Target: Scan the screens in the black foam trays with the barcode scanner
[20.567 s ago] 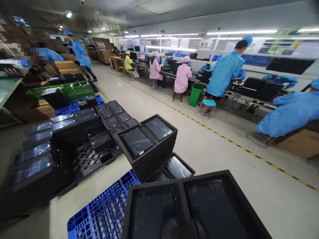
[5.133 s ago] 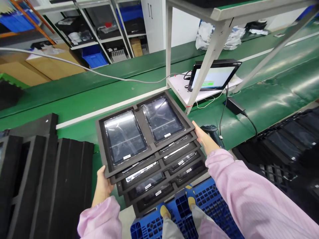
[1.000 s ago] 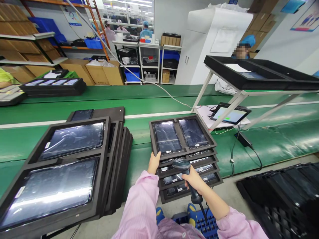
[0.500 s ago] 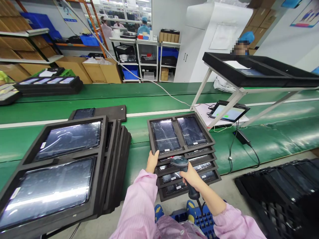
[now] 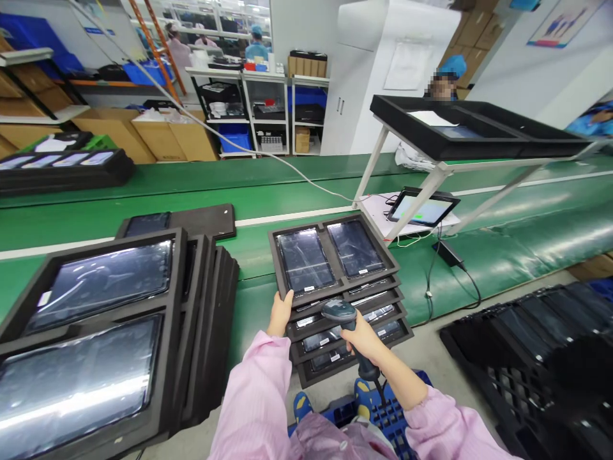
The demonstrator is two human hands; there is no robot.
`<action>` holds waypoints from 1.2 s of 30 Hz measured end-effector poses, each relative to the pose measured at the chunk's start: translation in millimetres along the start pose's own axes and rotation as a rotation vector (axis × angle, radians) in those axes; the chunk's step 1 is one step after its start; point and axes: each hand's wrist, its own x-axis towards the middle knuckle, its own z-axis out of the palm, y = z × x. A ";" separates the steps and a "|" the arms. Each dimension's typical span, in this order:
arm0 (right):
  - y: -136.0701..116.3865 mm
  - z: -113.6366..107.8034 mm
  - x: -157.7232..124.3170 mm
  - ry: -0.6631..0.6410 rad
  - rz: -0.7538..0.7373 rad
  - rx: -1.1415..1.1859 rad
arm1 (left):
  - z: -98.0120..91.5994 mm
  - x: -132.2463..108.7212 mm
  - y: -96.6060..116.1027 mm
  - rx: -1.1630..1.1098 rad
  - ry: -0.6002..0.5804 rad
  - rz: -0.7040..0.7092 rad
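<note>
My right hand (image 5: 359, 335) is wrapped round the handle of a dark handheld barcode scanner (image 5: 339, 310), its head over the front of a tray stack. My left hand (image 5: 280, 313) grips the near left corner of the top foam tray (image 5: 313, 296), thumb on the rim. Two dark screen panels lie in that tray, a left panel (image 5: 306, 259) and a right panel (image 5: 355, 248), each with a small white label at its near edge. Below, several more trays (image 5: 306, 377) are stacked in steps, their labelled panels partly showing.
At left stands another stack of foam trays (image 5: 160, 358) with large panels. A tablet (image 5: 421, 207) with a lit screen sits under a white-framed stand (image 5: 431, 182). Cables cross the green bench (image 5: 258, 255). Black trays (image 5: 522, 338) lie low at right; a co-worker (image 5: 445, 80) is behind the stand.
The camera view has turned slightly, so the scene sits further left. Both hands keep their holds on the tray and the scanner. A red glint near the scanner's head no longer shows.
</note>
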 end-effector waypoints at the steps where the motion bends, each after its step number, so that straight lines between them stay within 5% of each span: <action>1: 6.2 -8.0 3.5 0.028 -0.002 0.001 | -0.4 -0.2 1.2 0.002 0.001 0.001; 6: 29.7 -67.1 18.2 0.185 -0.003 -0.030 | -5.0 -4.1 11.4 0.019 -0.024 -0.014; 11: 29.4 -107.0 23.4 0.206 -0.036 -0.088 | -9.1 -9.8 18.6 0.028 -0.028 -0.028; 32: 13.4 -122.6 22.6 0.189 -0.052 -0.104 | -8.9 -16.6 24.8 0.165 0.101 0.030; 36: 18.1 -127.8 26.3 0.186 -0.069 -0.104 | -1.9 -31.8 22.0 0.506 0.267 0.427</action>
